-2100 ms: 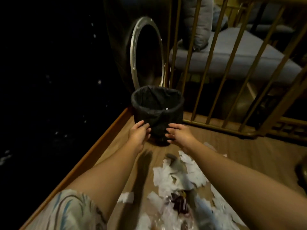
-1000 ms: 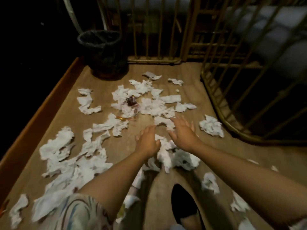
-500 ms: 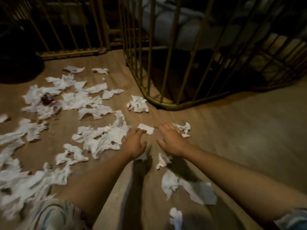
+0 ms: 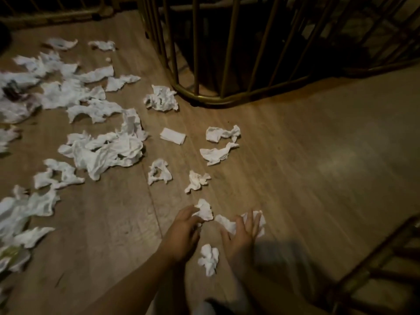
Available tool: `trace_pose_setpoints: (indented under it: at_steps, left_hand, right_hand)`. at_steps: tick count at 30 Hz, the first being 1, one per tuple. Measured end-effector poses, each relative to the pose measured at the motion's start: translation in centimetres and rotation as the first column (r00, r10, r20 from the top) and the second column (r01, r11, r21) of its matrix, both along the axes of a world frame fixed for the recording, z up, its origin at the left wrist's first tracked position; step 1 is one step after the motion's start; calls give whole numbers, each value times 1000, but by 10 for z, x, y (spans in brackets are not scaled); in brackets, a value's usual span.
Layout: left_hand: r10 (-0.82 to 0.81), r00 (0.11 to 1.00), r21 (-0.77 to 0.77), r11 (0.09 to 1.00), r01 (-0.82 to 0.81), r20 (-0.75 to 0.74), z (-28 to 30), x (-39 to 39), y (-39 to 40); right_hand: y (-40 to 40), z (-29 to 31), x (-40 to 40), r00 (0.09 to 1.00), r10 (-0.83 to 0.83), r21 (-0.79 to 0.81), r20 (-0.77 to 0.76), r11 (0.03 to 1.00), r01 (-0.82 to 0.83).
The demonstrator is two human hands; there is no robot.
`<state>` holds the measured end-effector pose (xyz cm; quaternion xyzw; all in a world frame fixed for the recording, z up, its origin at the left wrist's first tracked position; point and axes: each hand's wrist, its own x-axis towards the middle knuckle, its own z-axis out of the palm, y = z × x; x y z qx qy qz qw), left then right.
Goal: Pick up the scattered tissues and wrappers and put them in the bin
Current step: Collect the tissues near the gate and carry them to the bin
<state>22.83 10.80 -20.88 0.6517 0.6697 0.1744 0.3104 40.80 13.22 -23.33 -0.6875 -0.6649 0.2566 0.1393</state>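
Many crumpled white tissues lie scattered over the wooden floor (image 4: 306, 178), thickest at the left, with a big heap (image 4: 109, 148). A dark wrapper (image 4: 12, 90) sits among them at the far left, and a greenish wrapper (image 4: 9, 253) lies at the lower left. My left hand (image 4: 181, 233) is low over the floor, its fingertips touching a small tissue (image 4: 204, 211). My right hand (image 4: 241, 237) lies with spread fingers on another tissue (image 4: 260, 221). A third small tissue (image 4: 208, 258) sits between my wrists. The bin is out of view.
A curved golden railing (image 4: 204, 101) stands just beyond the tissues at the top middle. A straight railing (image 4: 56, 14) runs along the top left. A dark wooden frame (image 4: 375, 258) crosses the lower right corner.
The view has swung right, away from the bin, and down. Both hands dropped nearer to me, from the folded tissue onto two small tissues at the floor's front.
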Motion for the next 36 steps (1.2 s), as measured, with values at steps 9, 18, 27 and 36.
trace_pose_setpoints:
  at_steps: [9, 18, 27, 36]
  left_hand:
    - [387, 909, 57, 915, -400, 157, 6, -5, 5]
    - [521, 847, 22, 853, -522, -102, 25, -21, 32]
    - [551, 832, 35, 832, -554, 68, 34, -50, 69]
    - [363, 921, -69, 924, -375, -142, -13, -89, 90]
  right_hand:
    - [8, 31, -16, 923, 108, 160, -370, 986, -51]
    - [-34, 7, -3, 808, 584, 96, -85, 812, -576]
    - [102, 15, -61, 811, 561, 203, -164, 824, -529]
    - [118, 7, -107, 773, 607, 70, 187, 776, -626]
